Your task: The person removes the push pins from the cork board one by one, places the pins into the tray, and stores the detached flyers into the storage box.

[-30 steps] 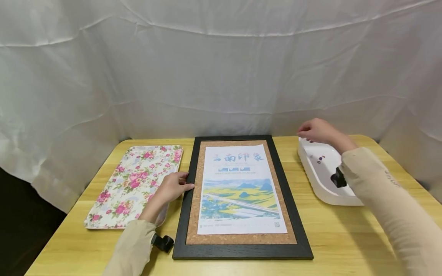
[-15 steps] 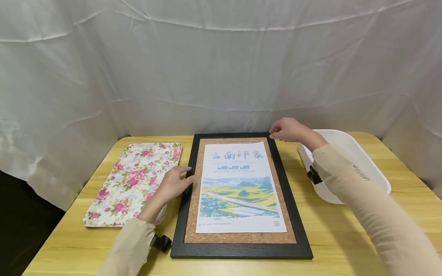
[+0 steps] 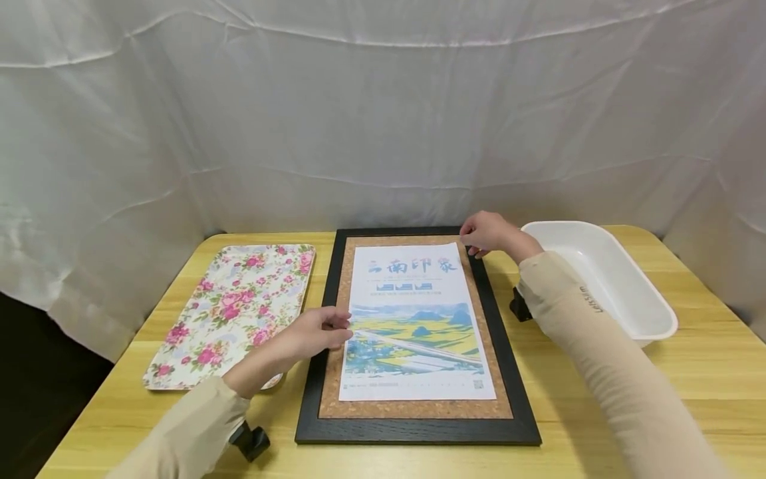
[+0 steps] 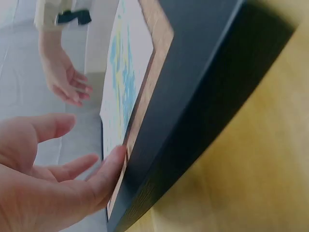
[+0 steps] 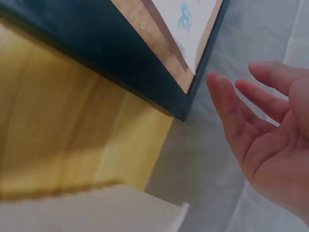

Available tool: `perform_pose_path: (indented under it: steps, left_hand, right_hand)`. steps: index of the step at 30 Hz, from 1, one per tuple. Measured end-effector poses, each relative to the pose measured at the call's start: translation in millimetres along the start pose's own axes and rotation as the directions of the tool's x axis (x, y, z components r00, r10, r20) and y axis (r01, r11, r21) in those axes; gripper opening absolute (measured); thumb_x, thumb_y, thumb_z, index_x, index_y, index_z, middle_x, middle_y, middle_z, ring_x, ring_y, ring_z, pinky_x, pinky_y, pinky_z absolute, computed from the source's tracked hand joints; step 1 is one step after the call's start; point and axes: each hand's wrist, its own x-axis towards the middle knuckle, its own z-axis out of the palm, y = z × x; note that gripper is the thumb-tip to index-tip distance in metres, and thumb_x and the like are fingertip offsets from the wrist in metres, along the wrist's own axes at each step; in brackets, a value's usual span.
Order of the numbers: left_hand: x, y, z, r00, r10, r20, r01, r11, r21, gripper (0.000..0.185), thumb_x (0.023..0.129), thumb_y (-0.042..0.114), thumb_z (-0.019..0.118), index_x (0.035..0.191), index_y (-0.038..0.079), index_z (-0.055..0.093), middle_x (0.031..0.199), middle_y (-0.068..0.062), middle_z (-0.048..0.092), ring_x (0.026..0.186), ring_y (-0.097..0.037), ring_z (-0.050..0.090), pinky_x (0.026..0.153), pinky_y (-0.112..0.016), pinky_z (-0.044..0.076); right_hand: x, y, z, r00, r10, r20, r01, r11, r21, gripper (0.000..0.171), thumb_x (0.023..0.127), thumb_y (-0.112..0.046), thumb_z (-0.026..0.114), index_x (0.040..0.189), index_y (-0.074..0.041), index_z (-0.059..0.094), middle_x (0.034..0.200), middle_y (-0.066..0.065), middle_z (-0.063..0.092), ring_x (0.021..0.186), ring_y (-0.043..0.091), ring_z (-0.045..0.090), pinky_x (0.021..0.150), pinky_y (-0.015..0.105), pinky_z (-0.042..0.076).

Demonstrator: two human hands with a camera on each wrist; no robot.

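Observation:
A printed poster with blue lettering and a yellow-green landscape lies on a cork board in a black frame. My left hand reaches over the frame's left side to the poster's left edge. In the left wrist view its thumb and fingers are apart, one fingertip at the cork beside the poster. My right hand is over the frame's top right corner, near the poster's corner. Its fingers bend loosely, thumb apart, and I see nothing between them.
A flower-patterned tray lies left of the board. To the right stands a white basin, partly hidden by the right sleeve. A pale cloth hangs behind the wooden table.
My right hand has moved left from over the white basin to the board's top right corner. The left hand has shifted right, from the frame's edge to the poster's edge.

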Motion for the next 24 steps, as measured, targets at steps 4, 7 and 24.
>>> perform_pose_path:
  steps: [4,7,24]
  left_hand:
    - [-8.7,1.8,3.6,0.999,-0.038,-0.031,0.038,0.999,-0.002,0.044,0.097,0.013,0.059,0.137,-0.003,0.048,0.127,-0.014,0.054,0.111,-0.025,0.055,0.090,-0.040,0.049]
    - [-11.5,2.7,4.4,0.997,-0.050,-0.054,0.049,0.999,-0.019,0.045,0.097,0.012,0.059,0.138,-0.002,0.048,0.130,-0.015,0.053,0.111,-0.026,0.056,0.091,-0.042,0.049]
    - [-6.5,2.6,7.8,0.997,-0.070,0.009,0.070,0.946,-0.316,0.056,0.096,0.001,0.055,0.144,-0.011,0.030,0.137,-0.029,0.041,0.120,-0.036,0.051,0.096,-0.040,0.047]
  right_hand:
    - [6,8,9,0.999,0.036,-0.010,-0.035,0.998,0.043,0.027,0.098,-0.010,0.054,0.114,0.012,0.059,0.090,0.022,0.065,0.071,0.020,0.064,0.068,0.035,0.057]
    - [7,14,14,0.998,0.064,-0.011,-0.063,0.995,0.076,0.027,0.097,-0.009,0.053,0.113,0.012,0.058,0.087,0.020,0.065,0.073,0.022,0.065,0.067,0.035,0.058]
    - [20,21,31,0.985,0.175,0.005,-0.170,0.950,0.261,0.025,0.096,-0.007,0.058,0.112,0.011,0.058,0.083,0.013,0.063,0.068,0.016,0.061,0.064,0.031,0.057]
